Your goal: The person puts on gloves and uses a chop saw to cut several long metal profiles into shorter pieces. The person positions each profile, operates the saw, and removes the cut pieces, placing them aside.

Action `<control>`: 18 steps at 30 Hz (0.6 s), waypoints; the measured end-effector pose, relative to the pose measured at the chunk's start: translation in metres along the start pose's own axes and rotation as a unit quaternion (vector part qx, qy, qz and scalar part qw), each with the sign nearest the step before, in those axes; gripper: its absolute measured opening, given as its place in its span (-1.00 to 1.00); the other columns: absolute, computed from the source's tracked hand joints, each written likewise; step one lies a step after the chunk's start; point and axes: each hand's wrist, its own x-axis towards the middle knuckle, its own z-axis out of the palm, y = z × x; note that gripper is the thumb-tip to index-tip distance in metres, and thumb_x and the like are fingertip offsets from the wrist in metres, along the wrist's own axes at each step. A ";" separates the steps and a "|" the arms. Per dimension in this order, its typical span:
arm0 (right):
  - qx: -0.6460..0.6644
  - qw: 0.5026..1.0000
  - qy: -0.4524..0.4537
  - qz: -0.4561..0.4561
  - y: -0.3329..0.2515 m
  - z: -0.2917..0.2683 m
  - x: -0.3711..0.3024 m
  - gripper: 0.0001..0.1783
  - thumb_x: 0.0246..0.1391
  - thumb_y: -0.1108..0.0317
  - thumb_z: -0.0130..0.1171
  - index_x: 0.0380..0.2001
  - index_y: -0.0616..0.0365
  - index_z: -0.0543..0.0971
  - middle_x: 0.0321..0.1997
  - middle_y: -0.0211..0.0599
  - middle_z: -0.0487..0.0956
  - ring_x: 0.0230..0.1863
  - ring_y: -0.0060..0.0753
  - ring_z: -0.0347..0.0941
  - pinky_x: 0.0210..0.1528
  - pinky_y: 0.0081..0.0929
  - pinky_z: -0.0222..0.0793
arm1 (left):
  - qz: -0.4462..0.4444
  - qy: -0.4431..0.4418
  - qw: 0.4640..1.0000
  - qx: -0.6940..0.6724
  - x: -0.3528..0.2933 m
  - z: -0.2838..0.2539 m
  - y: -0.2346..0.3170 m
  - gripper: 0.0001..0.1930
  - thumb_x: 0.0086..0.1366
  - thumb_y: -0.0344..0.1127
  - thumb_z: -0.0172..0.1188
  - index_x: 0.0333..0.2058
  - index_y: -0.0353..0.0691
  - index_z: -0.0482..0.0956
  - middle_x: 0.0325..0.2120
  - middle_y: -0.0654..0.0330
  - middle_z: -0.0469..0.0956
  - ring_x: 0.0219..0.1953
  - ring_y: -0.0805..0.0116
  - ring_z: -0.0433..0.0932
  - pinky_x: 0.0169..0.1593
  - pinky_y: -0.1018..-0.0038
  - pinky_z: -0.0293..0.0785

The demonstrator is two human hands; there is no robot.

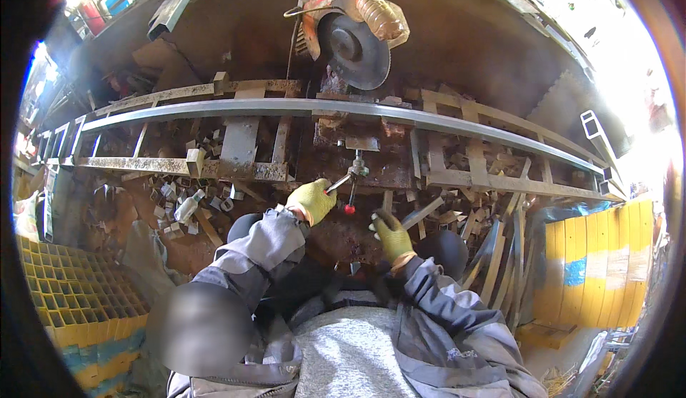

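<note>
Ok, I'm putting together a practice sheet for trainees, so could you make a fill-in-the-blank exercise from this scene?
1. The left hand and right hand both wear ____.
2. The ball-shaped knob between them is coloured ____.
3. The hand closest to the metal handle is the ____ one.
4. The stacked tubes at the picture's lower left are mostly ____.

Missing words: gloves; red; left; yellow.

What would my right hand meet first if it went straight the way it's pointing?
Probably the red knob, ahead and left of your right hand, though depth is unclear.
</note>
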 end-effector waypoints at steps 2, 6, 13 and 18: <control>0.033 0.998 0.015 0.042 -0.009 -0.026 -0.005 -0.44 0.69 0.07 0.40 0.54 0.10 0.71 0.25 -0.37 0.83 0.18 -0.44 0.76 0.20 -0.40 0.65 | 0.025 0.034 0.999 -0.006 -0.013 -0.006 0.009 -0.64 0.61 0.04 0.39 0.00 -0.17 0.80 -0.22 -0.17 0.86 -0.10 -0.33 0.86 -0.03 -0.12 0.75; 0.037 0.998 0.032 -0.039 -0.046 -0.062 -0.009 -0.51 0.69 0.25 0.42 0.53 0.15 0.70 0.34 -0.26 0.81 0.37 -0.39 0.72 0.45 -0.40 0.64 | 0.035 0.002 0.999 0.003 -0.032 -0.030 0.021 -0.58 0.63 0.07 0.44 0.14 -0.18 0.83 -0.05 -0.18 0.89 0.07 -0.31 0.86 0.10 -0.07 0.76; -0.156 0.961 0.087 -0.213 -0.170 -0.115 0.094 -0.49 0.72 0.24 0.37 0.56 0.17 0.69 0.52 -0.21 0.79 0.49 -0.37 0.68 0.61 -0.35 0.52 | 0.176 0.315 0.931 0.053 0.043 -0.127 -0.042 -0.58 0.56 -0.11 0.42 0.19 -0.28 0.77 0.18 -0.18 0.79 0.22 -0.36 0.74 0.33 -0.14 0.69; -0.503 0.813 0.111 -0.271 -0.231 -0.132 0.208 -0.41 0.58 0.18 0.31 0.55 0.11 0.68 0.65 0.15 0.64 0.69 0.34 0.50 0.75 0.11 0.42 | 0.163 0.204 0.933 0.247 0.166 -0.171 -0.078 -0.48 0.41 -0.11 0.46 0.25 -0.26 0.74 0.09 -0.17 0.74 0.11 -0.25 0.76 0.11 -0.20 0.72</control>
